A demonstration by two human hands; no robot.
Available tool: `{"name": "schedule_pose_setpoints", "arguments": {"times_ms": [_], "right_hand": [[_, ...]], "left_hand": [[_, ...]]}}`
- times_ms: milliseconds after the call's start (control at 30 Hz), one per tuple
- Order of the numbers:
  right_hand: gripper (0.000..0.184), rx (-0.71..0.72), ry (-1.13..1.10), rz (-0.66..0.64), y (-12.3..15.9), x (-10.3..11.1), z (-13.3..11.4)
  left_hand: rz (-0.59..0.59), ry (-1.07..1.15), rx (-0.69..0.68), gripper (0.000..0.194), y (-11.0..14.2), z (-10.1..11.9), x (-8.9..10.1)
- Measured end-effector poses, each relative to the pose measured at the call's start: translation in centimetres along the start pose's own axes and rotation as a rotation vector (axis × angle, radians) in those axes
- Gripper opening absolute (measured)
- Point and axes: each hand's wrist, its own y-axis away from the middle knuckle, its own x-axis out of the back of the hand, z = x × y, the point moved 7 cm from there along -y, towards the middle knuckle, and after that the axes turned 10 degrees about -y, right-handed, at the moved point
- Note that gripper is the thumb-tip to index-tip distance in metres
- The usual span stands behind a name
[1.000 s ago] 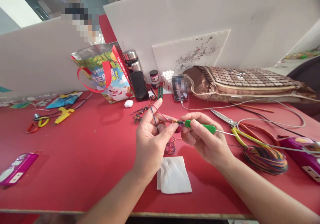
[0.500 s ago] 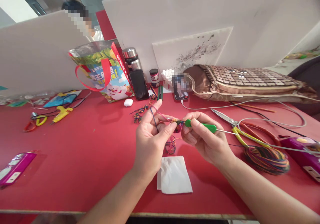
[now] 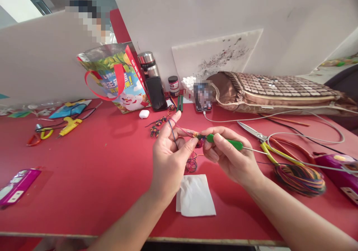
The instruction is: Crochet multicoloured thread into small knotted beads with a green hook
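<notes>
My right hand (image 3: 231, 154) is closed around the green handle of a crochet hook (image 3: 232, 143), whose bare metal end sticks out to the right. My left hand (image 3: 172, 150) pinches a small multicoloured piece of crochet (image 3: 199, 141) between thumb and fingers. Pink and blue cord (image 3: 172, 131) loops over its raised index finger. The hook's working tip is at the piece, partly hidden by the fingers. Loose cord (image 3: 191, 163) hangs in curls beneath the hands. Below them a folded white tissue (image 3: 196, 197) lies on the red table (image 3: 97, 184).
To the right lie scissors (image 3: 261, 137) and a coil of multicoloured cord (image 3: 300, 180). A charging phone (image 3: 203, 98), a dark phone (image 3: 156, 94), an earbud case (image 3: 144, 114) and a printed bag (image 3: 117, 83) stand behind. A yellow glue gun (image 3: 69, 126) is at left; a person sits beyond the partition.
Both hands keep nearly the same grip and pose on the hook and crochet piece. The view has shifted very slightly.
</notes>
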Motion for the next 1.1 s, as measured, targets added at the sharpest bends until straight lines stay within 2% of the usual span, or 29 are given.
{"name": "schedule_pose_setpoints", "arguments": {"times_ms": [200,500,733,900,1100], "right_hand": [[0.018,0.005,0.014,-0.005,0.3,0.0,0.0],[0.025,0.027,0.196,-0.043,0.8,0.0,-0.6],[0.027,-0.015,0.106,-0.024,0.6,-0.1,0.0],[0.025,-0.054,0.000,-0.003,0.4,-0.7,-0.1],[0.025,-0.097,-0.012,0.011,0.2,-0.9,-0.3]], "left_hand": [[0.012,-0.020,-0.014,0.060,0.3,0.2,-0.1],[0.039,-0.145,-0.085,0.058,0.7,0.9,-0.1],[0.031,-0.187,-0.115,0.059,1.2,1.2,-0.1],[0.041,-0.189,-0.142,0.054,1.3,1.4,-0.1],[0.052,-0.188,-0.165,0.051,1.3,1.5,0.1]]}}
